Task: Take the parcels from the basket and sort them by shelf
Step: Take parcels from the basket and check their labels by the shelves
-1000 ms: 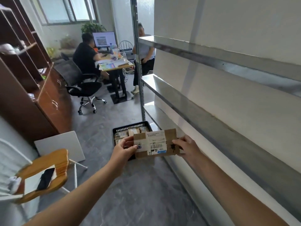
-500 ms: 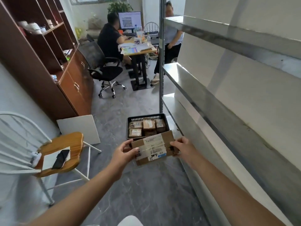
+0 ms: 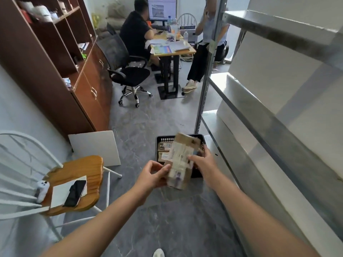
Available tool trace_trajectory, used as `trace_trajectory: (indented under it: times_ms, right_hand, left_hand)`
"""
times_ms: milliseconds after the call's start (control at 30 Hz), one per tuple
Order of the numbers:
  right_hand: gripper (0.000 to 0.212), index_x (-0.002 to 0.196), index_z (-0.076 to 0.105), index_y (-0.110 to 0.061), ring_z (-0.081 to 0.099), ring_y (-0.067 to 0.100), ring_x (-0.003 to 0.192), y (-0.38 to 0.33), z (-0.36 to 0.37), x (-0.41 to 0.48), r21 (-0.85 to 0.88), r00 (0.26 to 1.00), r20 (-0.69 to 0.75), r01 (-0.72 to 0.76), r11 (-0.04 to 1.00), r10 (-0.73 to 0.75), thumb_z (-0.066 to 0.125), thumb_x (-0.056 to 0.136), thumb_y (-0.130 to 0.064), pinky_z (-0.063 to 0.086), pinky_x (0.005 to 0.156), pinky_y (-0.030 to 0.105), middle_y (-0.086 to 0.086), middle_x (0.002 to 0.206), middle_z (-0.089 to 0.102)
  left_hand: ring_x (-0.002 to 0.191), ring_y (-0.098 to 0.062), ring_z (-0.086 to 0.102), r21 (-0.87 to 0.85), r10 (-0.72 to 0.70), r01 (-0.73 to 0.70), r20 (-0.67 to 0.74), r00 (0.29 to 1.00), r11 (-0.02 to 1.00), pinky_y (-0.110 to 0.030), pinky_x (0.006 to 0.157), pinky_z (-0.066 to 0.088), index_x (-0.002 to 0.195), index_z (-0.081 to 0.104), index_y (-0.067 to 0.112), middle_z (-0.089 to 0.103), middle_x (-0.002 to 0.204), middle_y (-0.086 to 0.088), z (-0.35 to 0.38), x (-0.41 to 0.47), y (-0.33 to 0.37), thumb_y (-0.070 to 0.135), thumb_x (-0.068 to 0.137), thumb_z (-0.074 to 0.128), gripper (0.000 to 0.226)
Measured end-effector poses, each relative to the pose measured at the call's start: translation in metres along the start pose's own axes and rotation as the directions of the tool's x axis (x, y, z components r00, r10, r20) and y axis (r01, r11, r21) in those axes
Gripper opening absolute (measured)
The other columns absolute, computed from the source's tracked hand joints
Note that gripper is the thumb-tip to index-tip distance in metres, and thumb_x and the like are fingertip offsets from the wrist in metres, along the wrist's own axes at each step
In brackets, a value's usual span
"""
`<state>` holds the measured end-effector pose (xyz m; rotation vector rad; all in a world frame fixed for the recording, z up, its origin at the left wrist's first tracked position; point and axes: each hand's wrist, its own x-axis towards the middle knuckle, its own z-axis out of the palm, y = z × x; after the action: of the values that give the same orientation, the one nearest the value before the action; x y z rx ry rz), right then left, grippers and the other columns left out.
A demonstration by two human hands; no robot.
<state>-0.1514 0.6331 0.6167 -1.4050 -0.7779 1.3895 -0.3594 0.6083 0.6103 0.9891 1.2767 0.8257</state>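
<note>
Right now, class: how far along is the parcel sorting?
Done: one parcel is out of the basket. In hand: left hand and right hand both hold it. Left: more parcels lie in the basket; none shows on the metal shelves.

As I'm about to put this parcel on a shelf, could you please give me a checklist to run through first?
1. Parcel gripped by left hand and right hand: ok.
2. Label readable: cannot tell, it is blurred.
3. Which shelf it belongs on: cannot tell.
4. Bare space on the nearby shelf: ok.
5. Basket holds other parcels for later: ok.
</note>
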Motion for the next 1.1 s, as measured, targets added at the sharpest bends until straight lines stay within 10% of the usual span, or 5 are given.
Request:
trace_trajectory:
  times_ms: [267,467,567,733,1100]
  right_hand:
    - [0.043,0.124,0.063,-0.029,0.072,0.016,0.098,-0.010,0.041,0.038,-0.030,0.978,0.192,-0.072,0.997,0.076,0.076,0.084,-0.020,0.059,0.075,0.031,-0.002,0.108,0.074]
    - [0.041,0.121,0.068,-0.018,0.069,0.031,0.104,-0.031,0.035,0.074,0.031,0.960,0.236,-0.161,0.986,0.149,0.072,0.083,-0.004,0.059,0.082,0.044,0.011,0.114,0.072]
    - [0.024,0.106,0.072,-0.009,0.073,0.023,0.084,-0.034,0.037,0.096,0.105,0.978,-0.085,-0.182,0.978,0.191,0.072,0.082,-0.007,0.059,0.071,0.036,0.012,0.099,0.075]
    - [0.015,0.070,0.063,-0.010,0.063,0.024,0.063,-0.051,0.018,0.156,0.522,0.728,-0.566,-0.047,0.852,0.387,0.056,0.083,-0.005,0.054,0.056,0.030,0.012,0.079,0.068]
    - [0.026,0.068,0.055,-0.012,0.060,0.020,0.043,-0.109,-0.039,0.307,0.448,0.827,-0.318,-0.301,0.842,0.464,0.046,0.093,-0.015,0.049,0.041,0.025,0.006,0.057,0.063]
  left_hand:
    - [0.083,-0.040,0.072,-0.016,0.056,-0.055,0.139,0.989,0.998,-0.043,0.062,0.060,0.143,-0.007,0.058,0.074,0.102,-0.014,-0.041,0.063,0.039,0.035,0.083,0.071,0.101]
    - [0.097,-0.021,0.067,0.088,0.076,-0.084,0.084,0.994,0.993,-0.035,0.069,0.061,0.129,0.038,0.045,0.056,0.126,-0.016,-0.050,0.103,0.056,0.053,0.057,0.084,0.086]
    - [0.119,-0.031,0.053,0.235,0.049,-0.044,-0.017,0.999,0.971,-0.047,0.090,0.056,0.128,0.038,0.043,0.035,0.137,-0.013,-0.039,0.127,0.057,0.066,0.048,0.085,0.095]
    - [0.118,-0.027,0.057,0.061,0.135,-0.132,-0.041,0.990,0.989,-0.039,0.081,0.060,0.120,0.035,0.025,0.051,0.125,-0.002,-0.001,0.160,0.059,0.037,0.062,0.086,0.078]
    - [0.107,0.000,0.058,0.167,0.215,-0.186,-0.175,0.961,0.968,-0.014,0.080,0.046,0.110,0.036,0.028,0.057,0.117,0.005,0.066,0.296,0.113,0.053,0.062,0.082,0.070]
